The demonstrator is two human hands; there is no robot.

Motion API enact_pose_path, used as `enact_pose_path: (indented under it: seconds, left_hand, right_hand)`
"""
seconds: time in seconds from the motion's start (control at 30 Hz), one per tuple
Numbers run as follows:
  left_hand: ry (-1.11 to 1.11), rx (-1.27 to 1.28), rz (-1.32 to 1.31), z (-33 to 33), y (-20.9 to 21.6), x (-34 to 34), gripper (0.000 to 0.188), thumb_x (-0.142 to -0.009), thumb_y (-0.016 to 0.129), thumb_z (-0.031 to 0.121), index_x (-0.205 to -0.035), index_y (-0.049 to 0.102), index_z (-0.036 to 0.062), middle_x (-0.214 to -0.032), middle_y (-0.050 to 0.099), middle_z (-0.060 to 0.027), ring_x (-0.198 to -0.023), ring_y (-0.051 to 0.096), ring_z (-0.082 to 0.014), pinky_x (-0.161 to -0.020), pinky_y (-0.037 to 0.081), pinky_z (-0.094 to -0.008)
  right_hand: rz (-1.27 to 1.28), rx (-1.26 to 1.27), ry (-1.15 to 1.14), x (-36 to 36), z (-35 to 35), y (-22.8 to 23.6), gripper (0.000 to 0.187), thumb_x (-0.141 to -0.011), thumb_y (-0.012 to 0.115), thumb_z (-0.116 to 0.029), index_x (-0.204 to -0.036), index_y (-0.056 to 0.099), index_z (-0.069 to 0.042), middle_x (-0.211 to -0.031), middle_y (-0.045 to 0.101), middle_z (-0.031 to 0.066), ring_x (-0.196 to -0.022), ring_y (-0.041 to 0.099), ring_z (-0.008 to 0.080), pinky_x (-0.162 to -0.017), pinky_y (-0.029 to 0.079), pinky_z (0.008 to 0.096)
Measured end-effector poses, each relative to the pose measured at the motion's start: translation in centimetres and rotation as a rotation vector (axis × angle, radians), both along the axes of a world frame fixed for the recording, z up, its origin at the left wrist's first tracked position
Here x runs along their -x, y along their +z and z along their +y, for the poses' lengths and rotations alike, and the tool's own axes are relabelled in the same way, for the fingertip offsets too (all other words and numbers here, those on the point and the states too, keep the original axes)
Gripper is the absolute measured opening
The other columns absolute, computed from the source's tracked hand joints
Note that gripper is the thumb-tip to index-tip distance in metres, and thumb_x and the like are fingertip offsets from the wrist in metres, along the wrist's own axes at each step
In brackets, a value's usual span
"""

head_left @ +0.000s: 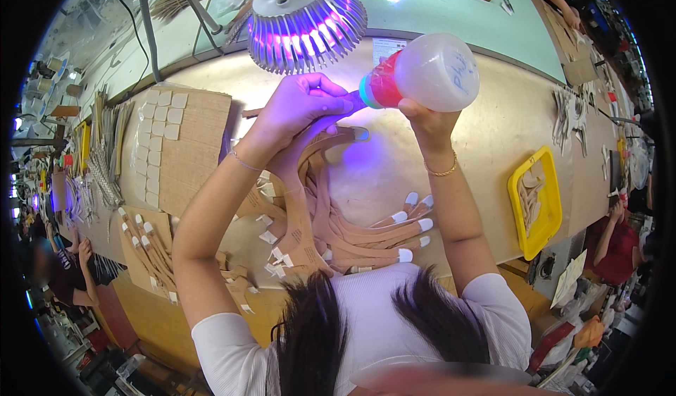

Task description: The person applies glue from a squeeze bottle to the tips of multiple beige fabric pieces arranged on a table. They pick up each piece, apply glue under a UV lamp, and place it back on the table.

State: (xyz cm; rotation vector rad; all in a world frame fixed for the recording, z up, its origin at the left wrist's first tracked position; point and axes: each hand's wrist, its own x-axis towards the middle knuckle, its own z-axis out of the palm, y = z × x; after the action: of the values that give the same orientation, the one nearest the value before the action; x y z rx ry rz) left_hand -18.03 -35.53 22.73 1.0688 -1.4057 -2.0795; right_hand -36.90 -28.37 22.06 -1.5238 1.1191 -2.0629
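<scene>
bottle (431, 72) lies tilted in the clenched right hand (426, 118), nozzle at the strap (331, 142) that we see pinched by the left hand (299, 107) under the lamp (306, 22). more straps (373, 237) fan across the table (493, 128).

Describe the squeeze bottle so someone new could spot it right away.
Find the finned purple-glowing lamp hanging over the workbench. Just right of it, the right hand holds the squeeze bottle tipped sideways. It alone is frosted white with a red neck.
</scene>
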Motion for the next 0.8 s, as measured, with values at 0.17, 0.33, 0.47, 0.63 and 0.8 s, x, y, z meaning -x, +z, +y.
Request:
enact_pose_path:
  seconds: [0.17, 0.33, 0.47, 0.63, 0.8]
  left_hand:
    - [0.002, 0.004, -0.019, 0.09, 0.01, -0.02, 0.019, -0.078, 0.070, 0.002, -0.092, 0.059, -0.0056, -0.079, 0.067, -0.0131, -0.054, 0.062, -0.0126, -0.050, 0.052, -0.0203]
    - [-0.029, -0.012, -0.021, 0.28, 0.14, -0.10, 0.018, -0.077, 0.070, 0.002, -0.090, 0.059, -0.0054, -0.079, 0.067, -0.0130, -0.054, 0.062, -0.0123, -0.049, 0.052, -0.0202]
    - [-0.047, 0.012, -0.034, 0.23, 0.22, -0.14, 0.017, -0.080, 0.067, 0.000, -0.094, 0.058, -0.0051, -0.078, 0.066, -0.0146, -0.059, 0.063, -0.0137, -0.051, 0.051, -0.0213]
    - [-0.031, 0.008, -0.046, 0.33, 0.29, -0.11, 0.017, -0.080, 0.067, -0.001, -0.093, 0.057, -0.0057, -0.077, 0.065, -0.0150, -0.058, 0.061, -0.0140, -0.050, 0.050, -0.0220]
    - [-0.039, -0.011, -0.009, 0.30, 0.41, -0.17, 0.017, -0.080, 0.066, -0.002, -0.094, 0.056, -0.0062, -0.076, 0.065, -0.0155, -0.058, 0.061, -0.0148, -0.050, 0.050, -0.0229]
  right_hand:
    - [-0.028, 0.018, 0.010, 0.05, -0.14, 0.34, 0.056, -0.063, 0.086, -0.038, -0.095, 0.065, 0.003, -0.085, 0.069, 0.0070, -0.077, 0.066, 0.0152, -0.071, 0.053, 0.0269]
    - [0.000, -0.004, 0.014, 0.37, -0.11, 0.74, 0.054, -0.064, 0.085, -0.037, -0.094, 0.065, 0.003, -0.085, 0.069, 0.0072, -0.077, 0.066, 0.0150, -0.070, 0.053, 0.0272]
    - [0.010, 0.008, -0.001, 0.50, -0.17, 0.77, 0.055, -0.065, 0.084, -0.040, -0.094, 0.065, 0.003, -0.085, 0.069, 0.0078, -0.077, 0.066, 0.0156, -0.070, 0.053, 0.0276]
    - [0.074, -0.016, -0.028, 0.66, -0.04, 0.85, 0.055, -0.066, 0.083, -0.043, -0.093, 0.065, 0.002, -0.084, 0.069, 0.0073, -0.076, 0.066, 0.0159, -0.070, 0.054, 0.0272]
    - [0.057, -0.025, -0.044, 0.85, -0.09, 0.93, 0.058, -0.065, 0.082, -0.046, -0.094, 0.065, 0.002, -0.083, 0.069, 0.0070, -0.076, 0.067, 0.0159, -0.069, 0.054, 0.0275]
